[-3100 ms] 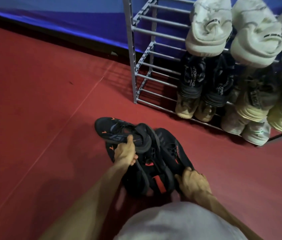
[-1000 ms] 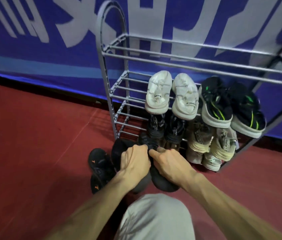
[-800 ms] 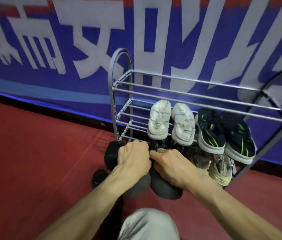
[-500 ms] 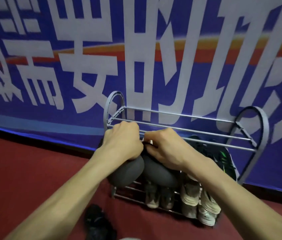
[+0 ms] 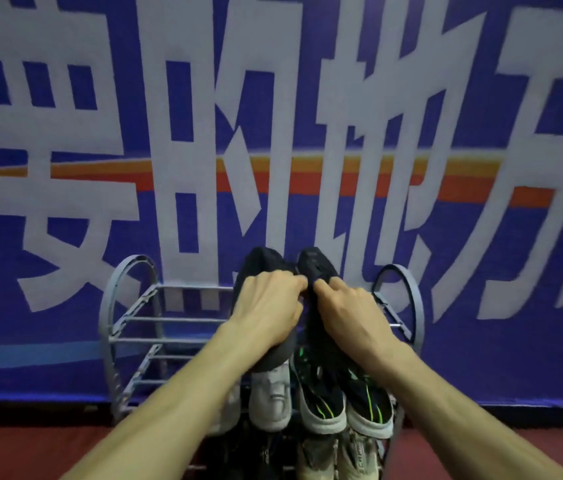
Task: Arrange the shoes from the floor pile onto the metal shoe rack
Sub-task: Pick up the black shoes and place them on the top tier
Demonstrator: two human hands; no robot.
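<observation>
Behind the metal shoe rack [image 5: 114, 327] hung a blue banner [image 5: 65, 237]; green-striped sneakers [image 5: 342, 403] and a white shoe [image 5: 273, 396] filled its middle tier. Above its top rails, my left hand [image 5: 266, 313] and right hand [image 5: 346, 313] each gripped one shoe of the black pair [image 5: 314, 265], toes up

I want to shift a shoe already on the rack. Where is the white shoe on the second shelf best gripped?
Take the white shoe by its rounded end, which overhangs the shelf toward the viewer, coming from the front. Pinch it across its width, low down: the left hand and its black shoe crowd it from above, and a black-and-green shoe sits close on its right.
</observation>
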